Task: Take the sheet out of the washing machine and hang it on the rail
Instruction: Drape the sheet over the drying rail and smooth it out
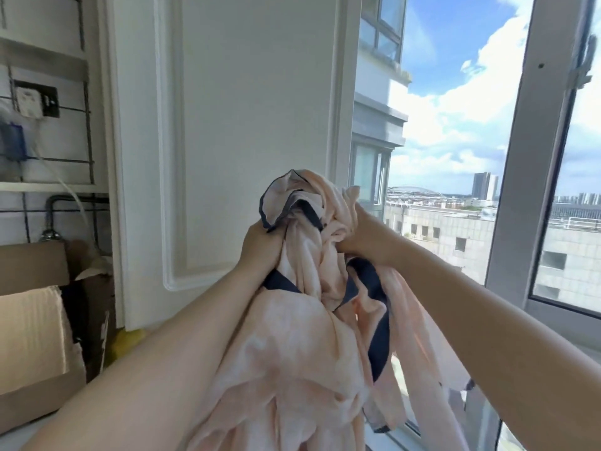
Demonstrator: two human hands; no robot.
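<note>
High-rise home laundry nook: window (553,157), wall pipes (52,216), cardboard boxes (32,320).

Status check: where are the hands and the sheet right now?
Left hand, right hand: both gripping sheet. Sheet bunched, held up. No rail visible.

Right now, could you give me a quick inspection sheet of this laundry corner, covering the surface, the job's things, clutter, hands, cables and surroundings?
Surface: nothing seen; no table or floor in view.
Job's things: pink sheet with dark trim, bunched and held up, its lower part hanging down. Washing machine and rail not in view.
Clutter: cardboard boxes at lower left.
Hands: left hand and right hand both closed on the sheet's top.
Cables: white cable running down from a wall socket; grey pipe below it.
Surroundings: white panelled door ahead, open window at right, buildings and cloudy blue sky outside.
</note>
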